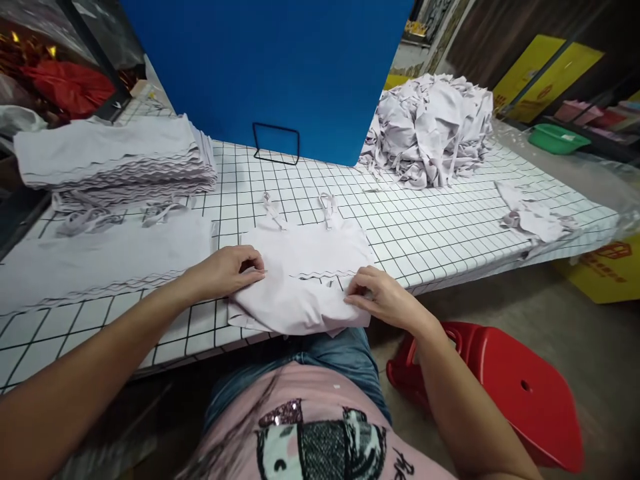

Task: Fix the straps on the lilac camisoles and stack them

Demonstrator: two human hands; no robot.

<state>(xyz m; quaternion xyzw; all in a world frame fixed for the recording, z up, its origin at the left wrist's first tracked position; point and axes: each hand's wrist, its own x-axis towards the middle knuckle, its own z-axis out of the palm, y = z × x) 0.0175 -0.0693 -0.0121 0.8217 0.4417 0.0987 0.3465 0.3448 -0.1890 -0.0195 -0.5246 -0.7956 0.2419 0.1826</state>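
Observation:
A white camisole (315, 247) with two thin looped straps lies flat at the table's front edge, its straps pointing away from me. Its wavy hem faces me, and more white cloth (295, 307) lies against that hem and reaches to the edge. My left hand (235, 270) pinches the cloth at its left side, thumb and fingers together. At the right side, my right hand (375, 293) pinches the cloth too, fingers curled. Left of the camisole, another white strapped piece (115, 253) lies spread out.
A tall stack of white garments (115, 153) stands at the back left. Behind the camisole rises a blue board (270, 73) with a black wire stand (276, 143). A heap of white cloth (435, 127) and a small crumpled piece (535, 217) lie right. A red stool (520, 387) stands below.

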